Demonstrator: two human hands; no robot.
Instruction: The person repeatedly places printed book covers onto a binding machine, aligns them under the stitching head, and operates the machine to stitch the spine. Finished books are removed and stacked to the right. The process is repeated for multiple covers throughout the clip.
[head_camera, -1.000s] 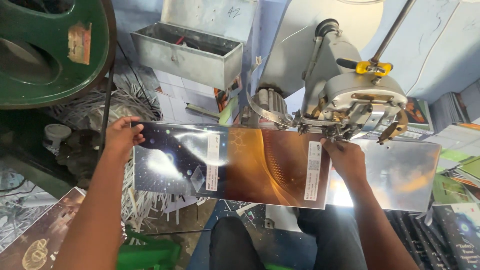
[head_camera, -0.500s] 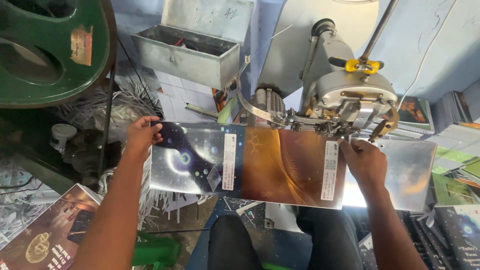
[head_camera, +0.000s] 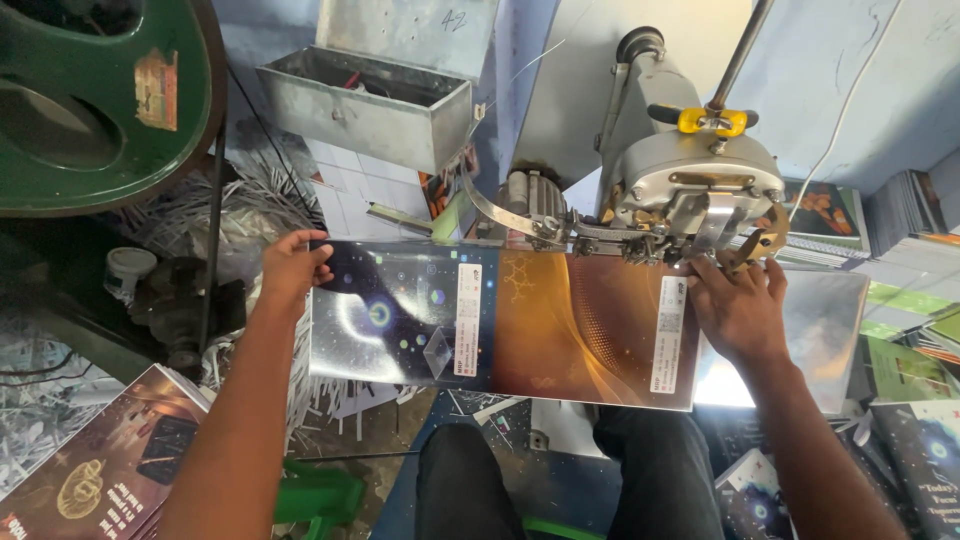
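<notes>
A glossy printed cover sheet (head_camera: 500, 320), dark blue on its left half and orange-brown on its right, lies flat under the head of a grey stitching machine (head_camera: 690, 190). My left hand (head_camera: 292, 268) grips the sheet's top left corner. At the sheet's top right edge my right hand (head_camera: 738, 308) presses down, fingers right beneath the machine's head. White label strips run down the sheet's middle and right side.
A grey metal box (head_camera: 365, 100) hangs behind the sheet. A large green machine wheel (head_camera: 90, 100) stands at the upper left above shredded paper trimmings (head_camera: 230, 215). Stacks of printed booklets (head_camera: 910, 400) lie at the right, another stack (head_camera: 100, 465) at the lower left.
The sheet and both hands have shifted to the right under the machine head. My left hand has kept its hold on the left corner.
</notes>
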